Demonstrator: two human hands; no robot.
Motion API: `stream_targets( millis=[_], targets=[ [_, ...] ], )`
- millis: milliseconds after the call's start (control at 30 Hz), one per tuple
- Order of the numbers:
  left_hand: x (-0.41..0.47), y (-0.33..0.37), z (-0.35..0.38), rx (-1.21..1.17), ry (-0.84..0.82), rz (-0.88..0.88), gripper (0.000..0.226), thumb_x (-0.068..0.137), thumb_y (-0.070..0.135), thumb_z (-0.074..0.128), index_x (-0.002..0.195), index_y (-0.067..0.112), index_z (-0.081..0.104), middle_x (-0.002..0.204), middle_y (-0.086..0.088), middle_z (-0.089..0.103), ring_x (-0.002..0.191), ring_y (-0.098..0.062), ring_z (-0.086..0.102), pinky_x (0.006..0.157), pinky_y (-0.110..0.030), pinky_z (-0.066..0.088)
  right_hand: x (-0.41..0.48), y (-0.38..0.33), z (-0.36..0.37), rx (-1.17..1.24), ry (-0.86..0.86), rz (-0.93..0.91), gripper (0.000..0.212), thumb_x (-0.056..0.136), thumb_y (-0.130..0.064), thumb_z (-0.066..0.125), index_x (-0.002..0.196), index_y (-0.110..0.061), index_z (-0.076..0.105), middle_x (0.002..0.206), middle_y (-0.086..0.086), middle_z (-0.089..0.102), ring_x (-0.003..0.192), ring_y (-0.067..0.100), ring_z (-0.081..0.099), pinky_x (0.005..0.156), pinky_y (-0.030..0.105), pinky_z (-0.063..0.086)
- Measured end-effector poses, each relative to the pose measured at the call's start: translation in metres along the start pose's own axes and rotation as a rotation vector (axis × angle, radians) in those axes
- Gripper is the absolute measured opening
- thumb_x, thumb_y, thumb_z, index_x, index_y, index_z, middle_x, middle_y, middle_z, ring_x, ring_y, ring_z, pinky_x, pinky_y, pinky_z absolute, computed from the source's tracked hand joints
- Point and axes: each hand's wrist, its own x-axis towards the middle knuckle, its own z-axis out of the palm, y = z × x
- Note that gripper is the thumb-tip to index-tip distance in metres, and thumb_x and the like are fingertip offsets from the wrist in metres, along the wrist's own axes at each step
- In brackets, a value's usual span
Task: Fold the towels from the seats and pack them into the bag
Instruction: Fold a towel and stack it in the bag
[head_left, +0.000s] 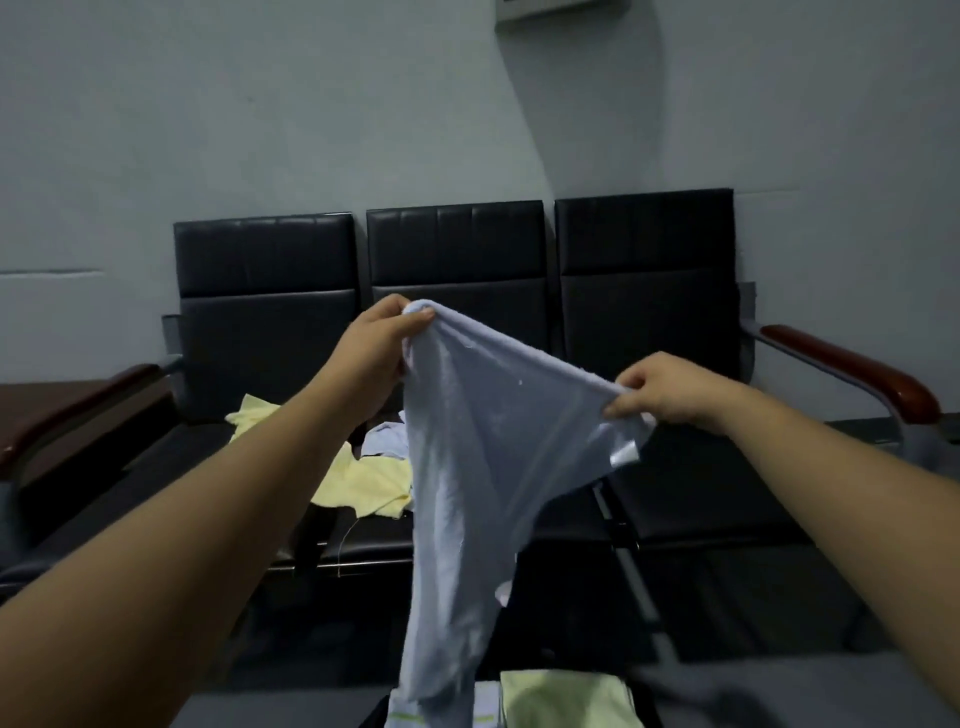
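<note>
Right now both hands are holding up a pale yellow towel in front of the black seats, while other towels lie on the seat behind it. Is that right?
Not quite: the head view shows the towel held up by the left hand and right hand is pale blue. A pale yellow towel lies on the black seats behind it.

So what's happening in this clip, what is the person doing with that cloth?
A person holds a pale blue towel up in the air, left hand pinching one corner and right hand pinching the top edge, so it hangs unfolded. On the black seats behind it lie a yellow towel and another pale blue one, both crumpled. At the bottom edge, folded yellow cloth sits in what may be the bag.
</note>
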Motion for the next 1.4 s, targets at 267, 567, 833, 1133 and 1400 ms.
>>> stream_targets(
  millis=[267,567,833,1133,1400],
  targets=[
    [-0.019,0.001,-0.022,0.213,-0.135,-0.073,0.026,0.066,0.025,0.067,0.077,0.006,0.055,0.073,-0.011,0.050,0.069,-0.023,0.048,0.059,-0.031,0.035,-0.008,-0.065,-0.002,0.939,0.110,-0.292,0.006,0.094,-0.003,0.062,0.092,-0.005,0.067,0.082,0.011,0.067,0.074,0.019,0.066,0.069,0.030,0.054],
    [-0.022,0.033,0.002,0.255,-0.284,0.143,0.049,0.084,0.048,0.069,0.112,0.007,0.065,0.105,-0.010,0.071,0.100,-0.027,0.069,0.086,-0.041,0.057,-0.001,-0.142,0.038,0.545,0.041,-0.409,0.012,0.085,-0.006,0.078,0.095,-0.002,0.078,0.090,0.016,0.077,0.083,0.022,0.072,0.084,0.038,0.060],
    [-0.016,0.026,0.004,0.394,0.001,0.244,0.022,0.098,0.032,0.062,0.100,0.011,0.065,0.091,-0.006,0.069,0.087,-0.020,0.067,0.083,-0.046,0.058,0.004,-0.113,0.062,0.536,-0.060,-0.287,0.023,0.083,-0.009,0.080,0.101,0.001,0.072,0.096,0.021,0.074,0.087,0.030,0.073,0.079,0.043,0.061],
    [-0.008,0.019,-0.014,0.194,0.115,0.074,0.015,0.104,0.023,0.053,0.106,0.013,0.065,0.099,-0.008,0.070,0.095,-0.022,0.068,0.089,-0.040,0.057,0.011,-0.042,0.085,0.469,-0.047,-0.161,0.016,0.088,-0.018,0.075,0.096,-0.004,0.075,0.092,0.012,0.076,0.084,0.026,0.070,0.081,0.042,0.056],
    [-0.004,0.004,-0.042,0.305,0.147,0.061,0.028,0.097,0.029,0.065,0.100,0.001,0.065,0.075,-0.005,0.061,0.068,-0.016,0.057,0.067,-0.034,0.050,0.014,-0.024,0.048,0.184,0.131,-0.209,0.012,0.087,-0.025,0.078,0.080,-0.016,0.074,0.073,-0.002,0.072,0.069,0.007,0.065,0.064,0.021,0.048]
  ],
)
